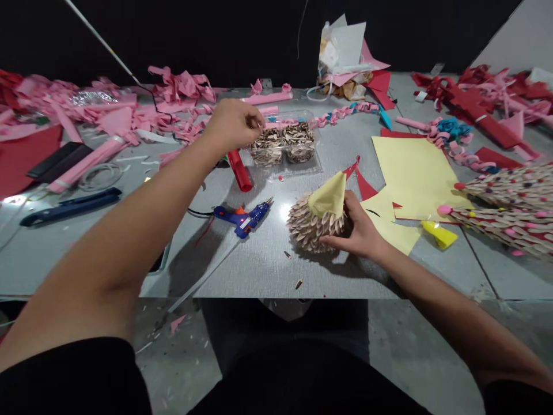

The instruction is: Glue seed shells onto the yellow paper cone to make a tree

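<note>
The cone (327, 199) looked like smooth, matt yellow paper up top, rough overlapping shell-like flakes below. Glue gun (252, 220) at its 9 o'clock was glossy blue plastic, nozzle metallic-looking. Container (283, 155) at 11 was clear, shiny plastic; its dry flakes (298, 135) looked rough, matt. Red roll (239, 171) at 10 was glossy. Yellow sheet (417, 167) at 2: smooth matt paper. Table (242, 271) was smooth grey, low sheen.
</note>
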{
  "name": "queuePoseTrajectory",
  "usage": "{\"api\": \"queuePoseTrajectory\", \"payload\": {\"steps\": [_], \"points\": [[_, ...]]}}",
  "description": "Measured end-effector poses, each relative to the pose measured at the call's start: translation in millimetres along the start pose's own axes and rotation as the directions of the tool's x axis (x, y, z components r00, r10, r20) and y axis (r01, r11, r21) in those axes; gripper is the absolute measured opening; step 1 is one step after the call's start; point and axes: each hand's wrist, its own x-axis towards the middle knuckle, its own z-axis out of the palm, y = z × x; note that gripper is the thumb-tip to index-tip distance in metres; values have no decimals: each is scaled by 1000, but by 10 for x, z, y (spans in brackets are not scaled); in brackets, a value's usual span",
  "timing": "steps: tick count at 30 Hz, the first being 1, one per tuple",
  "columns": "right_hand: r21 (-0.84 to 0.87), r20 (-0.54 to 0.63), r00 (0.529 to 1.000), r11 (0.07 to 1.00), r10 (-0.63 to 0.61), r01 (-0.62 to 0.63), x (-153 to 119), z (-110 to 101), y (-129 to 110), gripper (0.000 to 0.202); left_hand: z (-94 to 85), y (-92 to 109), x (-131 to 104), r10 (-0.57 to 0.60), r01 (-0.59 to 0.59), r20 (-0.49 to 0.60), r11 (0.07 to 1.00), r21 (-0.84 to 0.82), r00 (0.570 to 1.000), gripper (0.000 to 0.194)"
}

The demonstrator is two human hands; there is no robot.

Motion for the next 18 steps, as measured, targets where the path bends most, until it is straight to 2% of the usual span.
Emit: {"api": "queuePoseTrajectory", "payload": {"steps": [4,8,10,12,15,16,18], "points": [[3,12,998,998,63,-63,-19,-24,-26,87,-21,90,-73,-23,22,-11,1000,-19,1000,24],[-1,23,995,995,96,-96,-59,-49,-76,86,-181,288,-374,4,-10,-51,993,-114,999,38],[11,44,994,994,105,-105,-78,-55,-98,89,-306,445,-667,54,-69,-97,985,-157,994,46],[12,59,992,993,115,-116,-92,-59,-118,93,-434,637,-1040,112,-136,-159,979,-152,981,44],[23,69,990,992,121,-123,-106,-63,-148,92,-571,951,-1672,212,-252,-247,957,-145,945,25],[30,69,990,992,119,-122,-111,-65,-158,91,-590,1052,-1879,221,-269,-275,952,-149,936,18],[37,70,991,992,118,-121,-117,-68,-177,88,-573,1234,-2248,182,-241,-269,949,-205,946,10]]}}
